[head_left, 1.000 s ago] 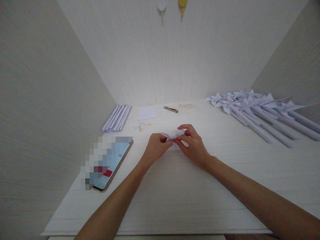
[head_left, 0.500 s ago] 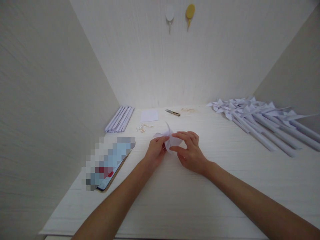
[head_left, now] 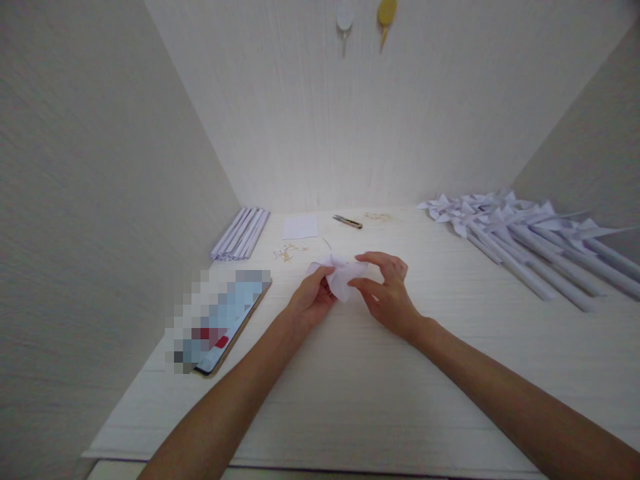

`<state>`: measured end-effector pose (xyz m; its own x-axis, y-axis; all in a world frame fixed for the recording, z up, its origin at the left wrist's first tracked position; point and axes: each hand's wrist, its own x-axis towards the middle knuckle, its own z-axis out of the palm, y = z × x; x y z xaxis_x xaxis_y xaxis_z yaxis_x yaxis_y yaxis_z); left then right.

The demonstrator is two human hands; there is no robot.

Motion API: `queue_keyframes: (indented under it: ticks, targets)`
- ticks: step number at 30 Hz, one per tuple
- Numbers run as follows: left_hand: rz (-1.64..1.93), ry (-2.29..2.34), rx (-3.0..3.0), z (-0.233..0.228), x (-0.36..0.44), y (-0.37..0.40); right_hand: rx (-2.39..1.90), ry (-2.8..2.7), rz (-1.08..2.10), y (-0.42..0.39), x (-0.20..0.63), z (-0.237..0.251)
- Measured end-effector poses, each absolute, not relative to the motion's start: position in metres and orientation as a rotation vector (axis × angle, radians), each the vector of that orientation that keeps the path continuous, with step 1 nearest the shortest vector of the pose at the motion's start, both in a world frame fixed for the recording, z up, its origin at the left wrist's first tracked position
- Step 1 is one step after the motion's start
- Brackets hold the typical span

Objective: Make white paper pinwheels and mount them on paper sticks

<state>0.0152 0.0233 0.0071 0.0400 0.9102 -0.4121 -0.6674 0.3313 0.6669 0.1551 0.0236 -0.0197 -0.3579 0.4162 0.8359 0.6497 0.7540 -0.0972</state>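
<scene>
A white paper pinwheel (head_left: 342,285) with curved blades is held above the table, between my two hands. My left hand (head_left: 314,297) is closed on its left side, the thumb pressed on the paper near the middle and the other fingers partly hidden behind it. At the right side is my right hand (head_left: 387,290), its thumb and forefinger parted around a blade. The right thumb tip is at the blade's edge; whether it touches I cannot tell. Past the pinwheel lie small thin pieces (head_left: 287,251), too small to name.
Rolled paper sticks (head_left: 241,233) lie at the back left, beside a square paper sheet (head_left: 301,227). Thread snips (head_left: 347,221) and more small bits (head_left: 379,217) are at the back. Finished pinwheels on sticks (head_left: 525,233) are piled right; a phone (head_left: 235,327) lies left.
The right forefinger has drawn back from the pinwheel's middle, and the right hand has shifted slightly right. The pinwheel has turned, its blades lying flatter. The left hand still grips it.
</scene>
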Motion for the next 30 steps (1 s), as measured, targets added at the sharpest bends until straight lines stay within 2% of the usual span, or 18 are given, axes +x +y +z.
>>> queue_keyframes:
  ticks: [12, 24, 30]
  targets:
    - [1.254, 0.883, 0.442, 0.004, 0.016, 0.023, -0.731, -2.061, -0.335, 0.023, 0.155, -0.02]
    - [1.26, 0.896, 0.643, -0.004, 0.022, 0.02, -0.99, -1.871, 0.048, 0.016, 0.148, -0.017]
    - [1.261, 0.932, 0.682, -0.004, 0.025, 0.018, -1.077, -1.767, 0.112, 0.015, 0.145, -0.016]
